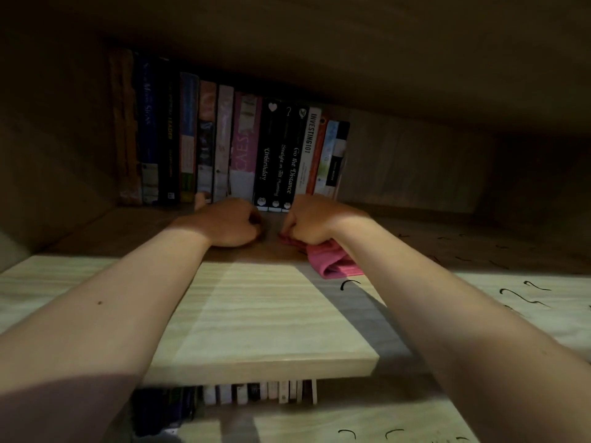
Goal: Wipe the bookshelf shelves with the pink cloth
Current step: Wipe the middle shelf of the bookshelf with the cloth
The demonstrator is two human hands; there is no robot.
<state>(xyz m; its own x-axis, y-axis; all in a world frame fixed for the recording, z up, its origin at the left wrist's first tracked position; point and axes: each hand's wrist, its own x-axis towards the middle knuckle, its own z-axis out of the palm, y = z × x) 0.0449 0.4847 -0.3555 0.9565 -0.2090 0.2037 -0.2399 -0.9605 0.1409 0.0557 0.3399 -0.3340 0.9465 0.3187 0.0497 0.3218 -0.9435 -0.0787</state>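
Both my arms reach deep into a dim bookshelf compartment. My right hand is curled into a fist and grips the pink cloth, which bunches out under the wrist onto the pale wooden shelf. My left hand rests on the shelf beside it with fingers curled, its thumb pointing up at the books; I see nothing in it. Both hands sit just in front of the row of upright books.
The books fill the back left of the compartment; the back right is bare wall. Black curved marks dot the shelf on the right. More books stand on the shelf below. The shelf above hangs low overhead.
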